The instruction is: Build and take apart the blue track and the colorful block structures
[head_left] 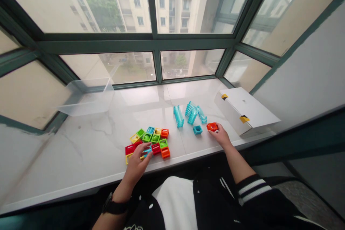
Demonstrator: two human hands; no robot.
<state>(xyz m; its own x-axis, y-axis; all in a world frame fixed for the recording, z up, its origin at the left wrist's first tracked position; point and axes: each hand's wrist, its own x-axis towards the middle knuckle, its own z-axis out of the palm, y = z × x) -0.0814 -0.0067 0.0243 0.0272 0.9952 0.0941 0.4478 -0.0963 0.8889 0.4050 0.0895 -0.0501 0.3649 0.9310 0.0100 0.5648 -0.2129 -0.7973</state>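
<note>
My left hand (138, 161) reaches over a cluster of colored toy blocks, thumb and fingers apart. A light-blue block (147, 150) shows between them; whether they touch it I cannot tell. Around it lie a long red block (132, 147), a smaller red block (155, 148), a green block (163, 143) and an orange block (165, 152). To the right, my right hand (221, 136) is closed on an orange-red block (212, 126) at the sill. A hollow turquoise block (197, 130) sits just left of that hand.
Behind the turquoise block lie a straight turquoise track piece (178, 116), a curved one (191, 112) and a narrow one (202, 114). A clear plastic bin (91, 107) stands at the back left. A white box (248, 106) occupies the right side, before the windows.
</note>
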